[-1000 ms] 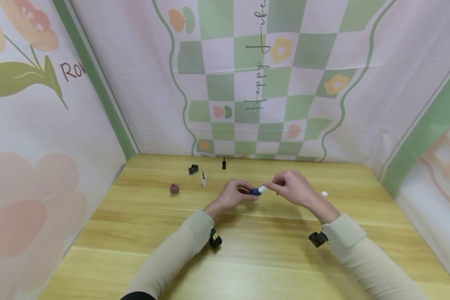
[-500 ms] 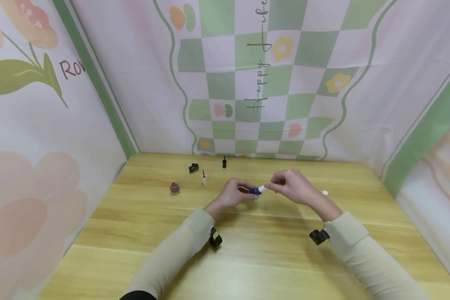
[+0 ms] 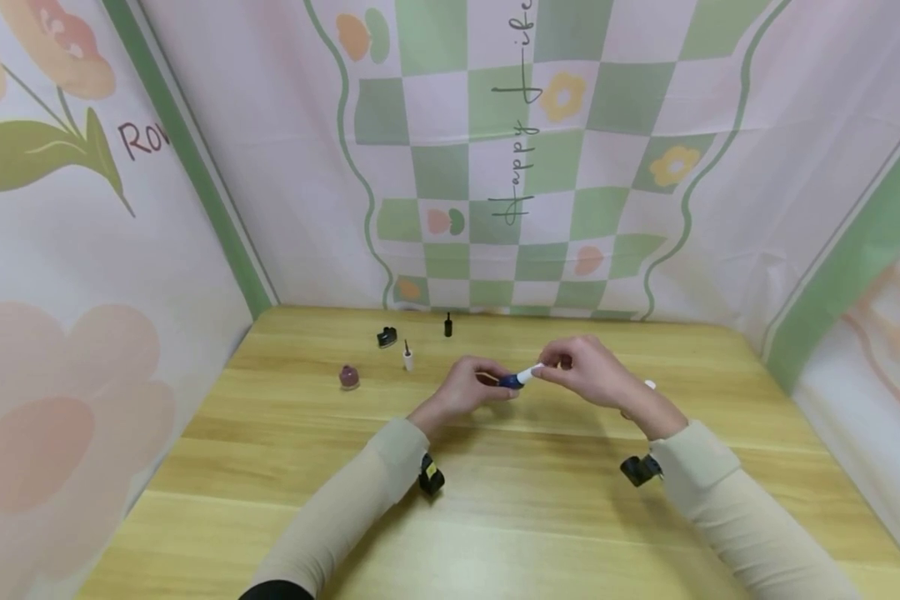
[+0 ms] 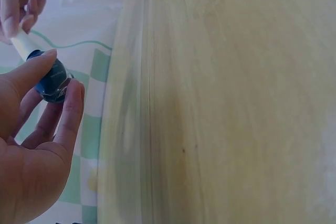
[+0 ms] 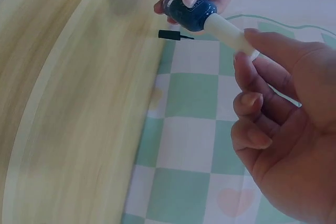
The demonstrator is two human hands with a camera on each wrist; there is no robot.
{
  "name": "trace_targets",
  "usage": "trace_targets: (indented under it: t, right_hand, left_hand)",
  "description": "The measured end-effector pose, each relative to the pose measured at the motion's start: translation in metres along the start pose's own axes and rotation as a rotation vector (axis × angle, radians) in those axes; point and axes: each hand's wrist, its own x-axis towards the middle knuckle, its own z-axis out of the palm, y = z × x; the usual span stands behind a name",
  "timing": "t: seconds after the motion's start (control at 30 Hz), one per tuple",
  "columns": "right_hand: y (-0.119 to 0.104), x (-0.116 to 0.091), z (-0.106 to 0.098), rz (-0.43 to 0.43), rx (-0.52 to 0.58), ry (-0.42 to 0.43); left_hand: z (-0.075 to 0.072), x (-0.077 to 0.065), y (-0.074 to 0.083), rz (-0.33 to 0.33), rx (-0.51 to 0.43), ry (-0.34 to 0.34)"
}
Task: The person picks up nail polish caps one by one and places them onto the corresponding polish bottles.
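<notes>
My left hand [image 3: 467, 388] holds a dark blue nail polish bottle [image 5: 190, 13] between thumb and fingers, tilted above the table. A long white cap [image 5: 226, 31] sits at the bottle's neck, in line with it. Thumb and index finger of my right hand [image 3: 587, 372] pinch the far end of that cap, while the other fingers curl loosely below, as the right wrist view shows. From the left wrist view, the blue bottle [image 4: 52, 80] lies against the left thumb and fingertips; whether the cap is fully seated cannot be told.
On the wooden table [image 3: 495, 517] at left stand a mauve polish bottle [image 3: 348, 378], a white cap with upright brush [image 3: 408, 360], a small black bottle [image 3: 387, 337] and a black brush cap [image 3: 448, 327]. Another white cap [image 3: 649, 385] shows partly behind my right forearm. A patterned curtain [image 3: 510, 167] backs the table.
My right hand's fingers have shifted slightly toward the cap's outer end, so more of the white cap shows. My left hand and the blue bottle stay nearly in place.
</notes>
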Motion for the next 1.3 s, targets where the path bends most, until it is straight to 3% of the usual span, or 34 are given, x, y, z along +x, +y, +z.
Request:
trace_targets:
  t: [0.2,0.5,1.3]
  right_hand:
    - [-0.0005,-0.0004,0.0002,0.002,-0.093,0.023]
    - [0.0014,0.0000,-0.0004,-0.019,-0.020,-0.024]
    - [-0.0026,-0.0003,0.0011,0.012,-0.078,0.005]
  left_hand:
    - [0.0004,-0.0003,0.0014,0.008,0.001,-0.008]
    - [0.0000,0.0011,-0.0002,0.001,0.007,-0.001]
    - [0.0017,0.0000,0.0003,-0.003,0.018,-0.003]
